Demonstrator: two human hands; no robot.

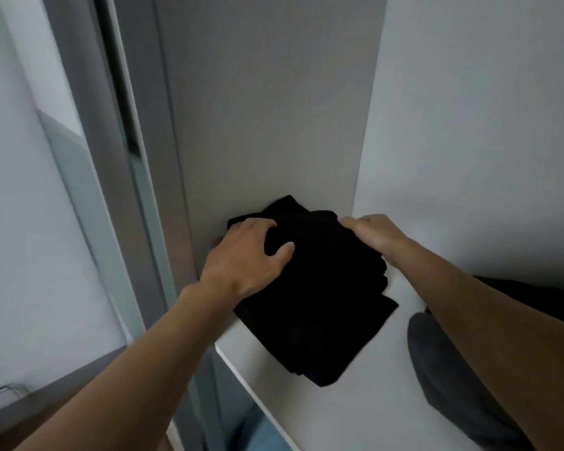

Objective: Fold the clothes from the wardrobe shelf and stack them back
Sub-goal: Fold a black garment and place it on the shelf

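1. Head view: the folded black clothes (319, 304) sit on the wardrobe shelf (365, 415), tucked against its left wall.
2. The left grip (245, 255) lies on top, fingers curled into the fabric.
3. The right grip (376, 234) is flat, its straight fingers pressing the stack's right side.

**Pile on the shelf, a hand at each side**

The pile of clothes (310, 294) sits mid-frame on the shelf (365, 405). Its far end is tucked toward the corner where the side panel (258, 109), above and left of it, meets the back panel (485, 125) at upper right. The left hand (245, 255) lies on the pile's upper left part, fingers curled over the far edge. The right hand (375, 234) lies against the pile's right side, fingers straight. Another garment (450, 372) lies on the shelf at lower right, apart from the pile and partly under the right forearm. A door frame (111, 157) stands left of the side panel. Cables (4, 395) lie in the lower left corner.
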